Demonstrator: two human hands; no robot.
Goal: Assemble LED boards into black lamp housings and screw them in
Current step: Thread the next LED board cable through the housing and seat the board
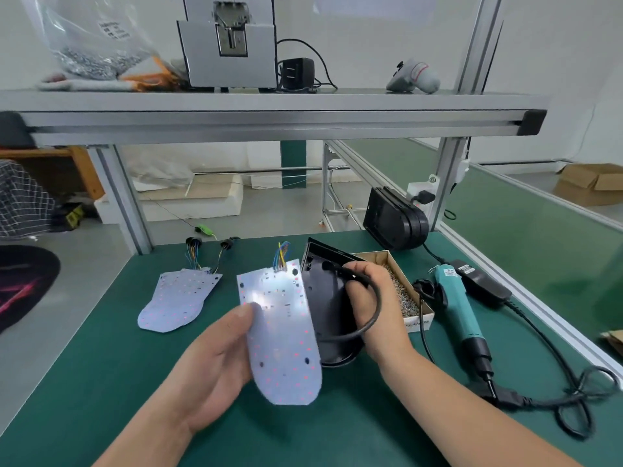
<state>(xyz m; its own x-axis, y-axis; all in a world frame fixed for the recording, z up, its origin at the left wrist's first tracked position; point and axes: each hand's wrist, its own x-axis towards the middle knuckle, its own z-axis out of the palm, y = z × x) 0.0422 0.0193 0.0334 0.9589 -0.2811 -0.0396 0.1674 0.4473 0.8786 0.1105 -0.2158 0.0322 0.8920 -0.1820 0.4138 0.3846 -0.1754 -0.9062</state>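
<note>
Left hand grips the board, thumb on its face, over the mat centre. Right hand, fingers curled, holds the tilted housing just beside the board at 3 o'clock, with the cable looped over the hand. Spare boards lie at 10 o'clock. The screw box and screwdriver are at 3.

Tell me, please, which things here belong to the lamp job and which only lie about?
Job: LED board in left hand; black housing, its cable in right hand; spare boards; screw box; electric screwdriver.
Lying about: plastic bag, gloves, power adapter on shelf; cardboard box.
</note>
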